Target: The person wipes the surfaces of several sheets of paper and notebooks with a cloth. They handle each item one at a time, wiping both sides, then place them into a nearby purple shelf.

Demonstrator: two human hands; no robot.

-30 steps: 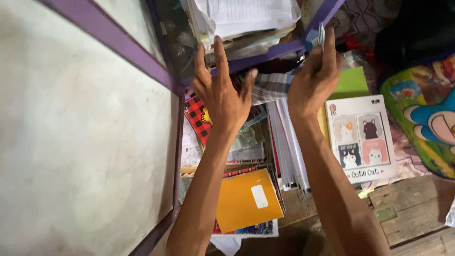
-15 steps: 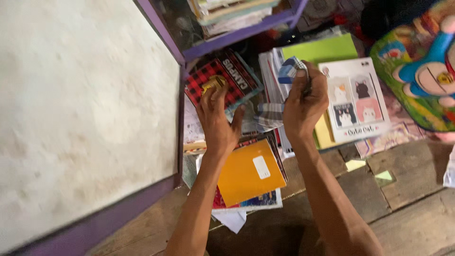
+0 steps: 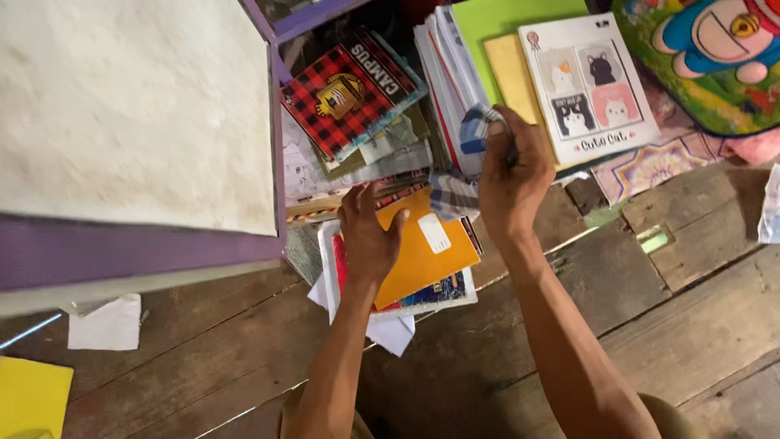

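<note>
Near the frame's centre the right hand (image 3: 512, 175) is fisted around a checked cloth (image 3: 459, 183), bunched, its tail hanging toward the left hand (image 3: 367, 236). That hand lies flat, fingers spread, on the orange notebook (image 3: 422, 248) topping a pile (plenty of books at upper centre look unsorted), just below the cloth.

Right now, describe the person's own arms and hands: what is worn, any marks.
Both forearms are bare to the bottom of the frame; no sleeves, gloves, watch or bracelets show. The left hand and the right hand carry no visible rings or marks. The arms are slim, and fingernails show on the left hand's fingers.
</note>
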